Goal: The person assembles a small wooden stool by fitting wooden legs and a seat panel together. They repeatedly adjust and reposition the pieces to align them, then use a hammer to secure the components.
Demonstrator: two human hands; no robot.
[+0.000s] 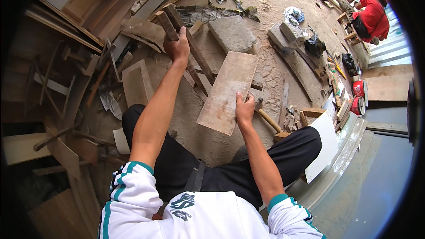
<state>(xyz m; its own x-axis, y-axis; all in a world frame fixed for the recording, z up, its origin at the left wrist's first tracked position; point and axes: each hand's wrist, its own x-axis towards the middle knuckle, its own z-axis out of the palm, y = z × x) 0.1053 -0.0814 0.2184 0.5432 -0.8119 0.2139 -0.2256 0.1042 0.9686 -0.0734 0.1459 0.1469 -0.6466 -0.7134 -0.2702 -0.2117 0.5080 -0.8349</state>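
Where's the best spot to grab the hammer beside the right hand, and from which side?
Likely the middle of its wooden handle, from above and the right: it is slim and bare there, while the right hand and board crowd the hammer head.

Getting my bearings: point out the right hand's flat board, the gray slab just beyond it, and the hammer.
Flat board (229,89): head view, middle of its broad face.
Gray slab (232,34): head view, its top face.
Hammer (268,120): head view, on its wooden handle.
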